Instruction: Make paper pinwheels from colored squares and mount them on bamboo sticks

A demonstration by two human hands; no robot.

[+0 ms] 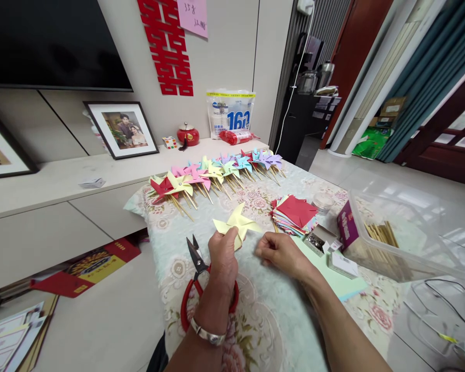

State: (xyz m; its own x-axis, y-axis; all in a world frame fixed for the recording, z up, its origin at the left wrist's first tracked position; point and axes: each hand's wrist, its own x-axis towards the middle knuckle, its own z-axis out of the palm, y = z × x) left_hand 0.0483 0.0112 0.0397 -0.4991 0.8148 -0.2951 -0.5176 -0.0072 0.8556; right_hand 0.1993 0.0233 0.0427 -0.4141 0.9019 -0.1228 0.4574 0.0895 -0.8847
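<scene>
My left hand [223,254] grips a pale yellow paper pinwheel [238,221] between thumb and fingers, its folded blades fanning out above the thumb. No stick shows on it. Just to the right, apart from the paper, my right hand [281,252] is closed with its fingertips pressed together; whatever they may hold is hidden. Red-handled scissors [196,258] lie partly under my left wrist, blades apart. Beyond both hands, a row of pinwheels on wooden sticks [181,183] in several colours lies along the far table edge.
Right of my hands are a stack of cut paper squares [296,211], a small box of metal fasteners [314,244], a white box [343,265] and green paper sheets [335,281]. A clear plastic bin [406,253] holds wooden sticks. A low cabinet [116,178] borders the floral tablecloth [251,305].
</scene>
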